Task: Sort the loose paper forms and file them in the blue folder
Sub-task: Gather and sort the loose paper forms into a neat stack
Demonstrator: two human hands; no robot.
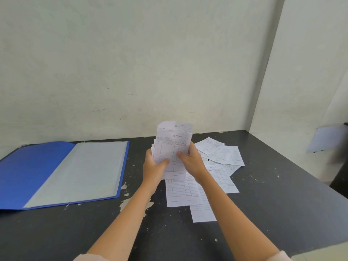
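Observation:
A stack of white printed paper forms is held upright above the table's middle. My left hand grips its lower left edge, thumb on the front sheet. My right hand grips the right side, thumb pressed on the front. Several loose forms lie scattered flat on the dark table under and to the right of my hands, some overlapping. The blue folder lies open at the left, its clear plastic sleeve page facing up.
The table is dark with chipped paint patches near its middle. A pale wall stands close behind it, and a side partition rises at the right. A blurred whitish sheet and a dark object sit at the far right edge.

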